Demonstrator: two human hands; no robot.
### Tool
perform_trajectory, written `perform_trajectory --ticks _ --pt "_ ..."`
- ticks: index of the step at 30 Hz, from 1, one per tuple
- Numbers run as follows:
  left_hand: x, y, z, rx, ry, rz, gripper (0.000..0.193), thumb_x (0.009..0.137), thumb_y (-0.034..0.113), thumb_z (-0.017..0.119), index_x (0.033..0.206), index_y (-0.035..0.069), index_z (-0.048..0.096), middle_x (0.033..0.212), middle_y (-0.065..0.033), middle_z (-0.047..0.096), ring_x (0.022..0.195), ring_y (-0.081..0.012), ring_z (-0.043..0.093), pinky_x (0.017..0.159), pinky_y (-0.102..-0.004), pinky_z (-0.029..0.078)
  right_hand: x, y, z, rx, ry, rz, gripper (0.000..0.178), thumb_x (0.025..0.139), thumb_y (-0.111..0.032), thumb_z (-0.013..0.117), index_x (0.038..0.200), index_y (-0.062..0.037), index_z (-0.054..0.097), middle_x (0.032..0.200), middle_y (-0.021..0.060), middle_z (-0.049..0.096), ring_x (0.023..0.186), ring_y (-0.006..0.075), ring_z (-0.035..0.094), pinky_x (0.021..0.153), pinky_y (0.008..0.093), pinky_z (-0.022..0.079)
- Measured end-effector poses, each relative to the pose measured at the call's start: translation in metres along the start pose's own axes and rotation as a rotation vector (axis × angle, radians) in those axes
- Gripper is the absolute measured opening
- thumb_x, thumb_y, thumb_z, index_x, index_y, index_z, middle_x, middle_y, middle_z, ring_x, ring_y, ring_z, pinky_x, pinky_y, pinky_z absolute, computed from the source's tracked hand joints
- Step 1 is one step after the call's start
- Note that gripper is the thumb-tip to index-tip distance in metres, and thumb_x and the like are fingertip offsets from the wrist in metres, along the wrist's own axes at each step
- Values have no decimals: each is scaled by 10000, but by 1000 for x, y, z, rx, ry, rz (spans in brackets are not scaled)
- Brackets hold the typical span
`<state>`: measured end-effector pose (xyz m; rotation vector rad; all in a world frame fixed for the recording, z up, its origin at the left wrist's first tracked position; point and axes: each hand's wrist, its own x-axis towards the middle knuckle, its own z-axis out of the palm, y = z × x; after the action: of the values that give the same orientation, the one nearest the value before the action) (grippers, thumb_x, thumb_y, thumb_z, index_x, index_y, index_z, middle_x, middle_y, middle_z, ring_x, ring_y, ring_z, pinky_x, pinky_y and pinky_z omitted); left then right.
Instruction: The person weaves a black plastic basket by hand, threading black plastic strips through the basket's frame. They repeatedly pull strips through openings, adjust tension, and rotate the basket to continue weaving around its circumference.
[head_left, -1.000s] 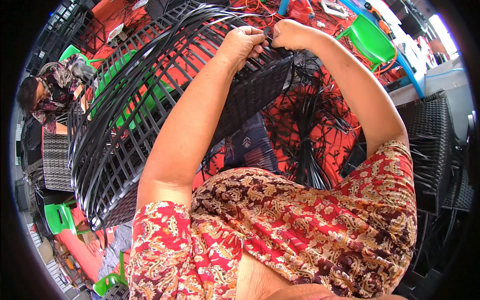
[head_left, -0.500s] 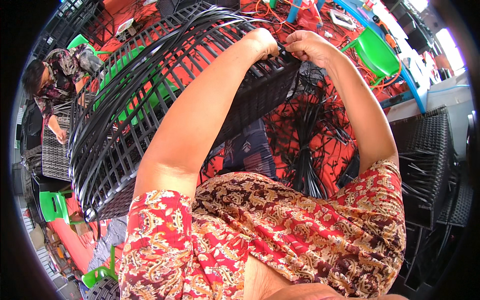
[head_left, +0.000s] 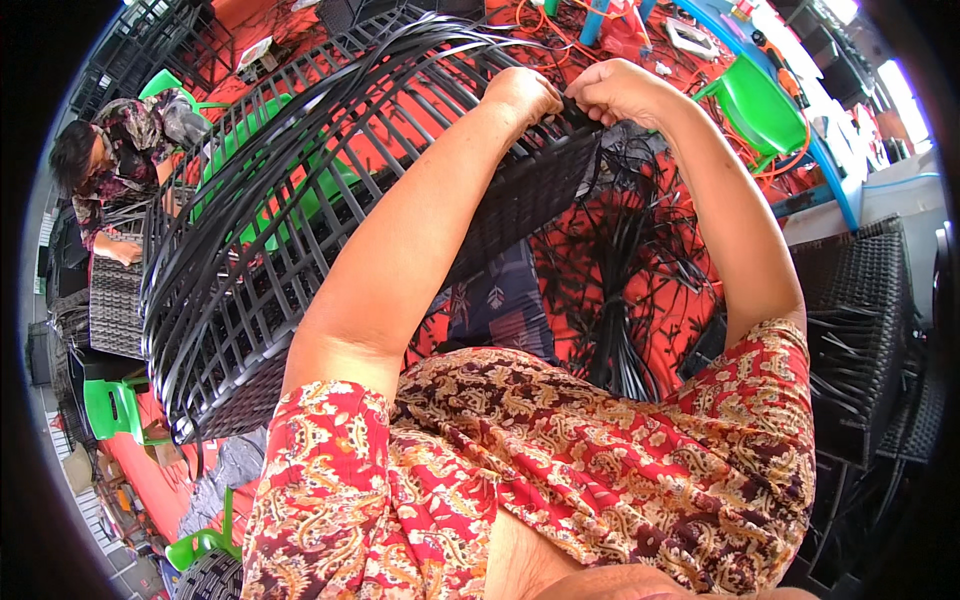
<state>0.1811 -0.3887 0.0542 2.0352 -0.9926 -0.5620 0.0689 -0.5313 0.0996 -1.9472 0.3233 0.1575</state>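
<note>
A large black wicker furniture piece (head_left: 510, 205) lies tilted before me, its side woven tight and its upper face an open lattice of slats. Long loose black plastic strips (head_left: 330, 85) arch over that lattice. At the piece's far right corner, my left hand (head_left: 524, 95) is closed, pinching a black strip at the edge. Close beside it, my right hand (head_left: 622, 94) is closed too, thumb and fingers pressed on dark strip at the same corner. The fingertips nearly meet, and they partly hide the strip between them.
Below the corner, a bundle of black strips (head_left: 615, 340) lies on the red floor covering (head_left: 580, 240) among scattered scraps. A green chair (head_left: 760, 110) stands by a blue-edged table (head_left: 825, 165). Finished-looking wicker (head_left: 850, 320) is at right. Another person (head_left: 125, 160) works at far left.
Both my hands stay pinched at the corner, the left slightly lower and nearer the right. The view has shifted slightly. At far left, the other person's hand has moved up on the wicker.
</note>
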Motion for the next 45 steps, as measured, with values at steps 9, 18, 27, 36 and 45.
perform_trajectory --ticks 9,18,27,36,45 --pt "-32 38 -8 541 320 118 308 725 348 600 853 91 709 846 -162 680 829 -304 667 749 -398 526 45 17 -17 -409 -110 -284 95 847 -110 560 919 -56 588 759 -7 555 648 111 495 580 282 394" --pt "-359 16 -64 36 563 428 40 799 68 632 831 47 643 814 -72 624 751 -227 630 634 -312 514 65 232 -188 763 249 -5 193 896 -134 589 1045 -14 568 969 69 610 818 127 573 659 252 456" --pt "-547 -79 -84 255 1571 -406 203 814 96 672 998 24 625 979 -75 572 655 -84 519 613 -249 447 66 294 -213 1156 315 -237 120 889 -78 590 935 28 556 863 79 599 745 147 575 628 225 471" --pt "-521 -79 -155 786 1567 -497 297 754 260 725 927 28 661 909 -88 612 768 -220 571 698 -320 461 86 253 -150 809 218 -38 203 881 -217 629 1017 -66 616 738 -25 619 632 43 557 519 140 436" --pt "-544 -68 -197 1057 1298 -314 210 741 39 643 938 104 675 836 -74 647 777 -245 633 686 -328 518 83 253 -147 1055 306 -10 373 936 -187 517 1260 -2 494 1040 76 650 686 51 566 625 158 456"
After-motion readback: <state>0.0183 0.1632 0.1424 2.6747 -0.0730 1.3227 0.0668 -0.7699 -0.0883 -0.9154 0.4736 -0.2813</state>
